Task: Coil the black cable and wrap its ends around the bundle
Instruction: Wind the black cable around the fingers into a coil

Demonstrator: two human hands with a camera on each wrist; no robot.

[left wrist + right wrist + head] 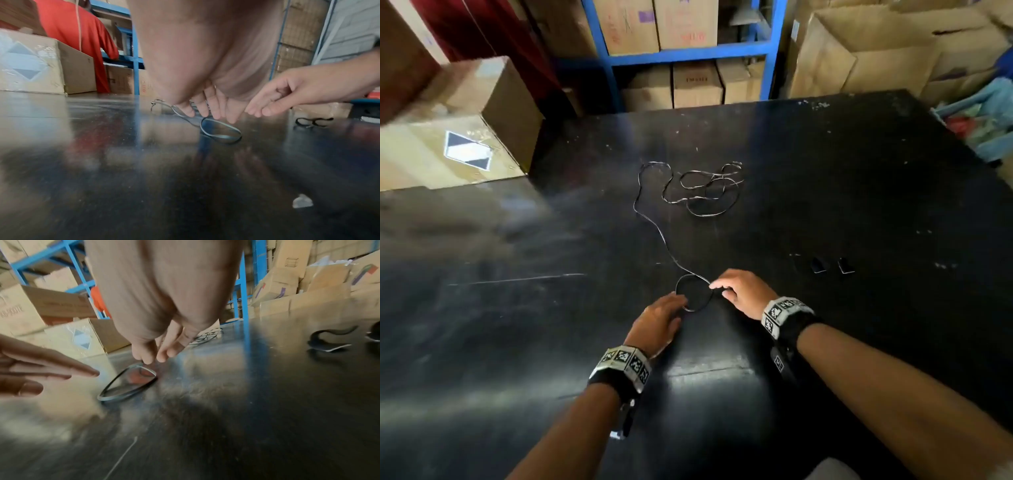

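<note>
Right hand (743, 291) with thumb and forefinger pinching the black cable (654, 226) at the crossing of a small loop (693, 293) lying flat on the black table (859, 192). Left hand (659, 320), fingers straight and together, at the loop's left edge; whether it touches cannot be told. From the loop the cable runs far to a loose tangle (705, 188). Two small black pieces (832, 265) lie to the right. Cardboard boxes (465, 120) and blue shelving (688, 51) stand beyond.
</note>
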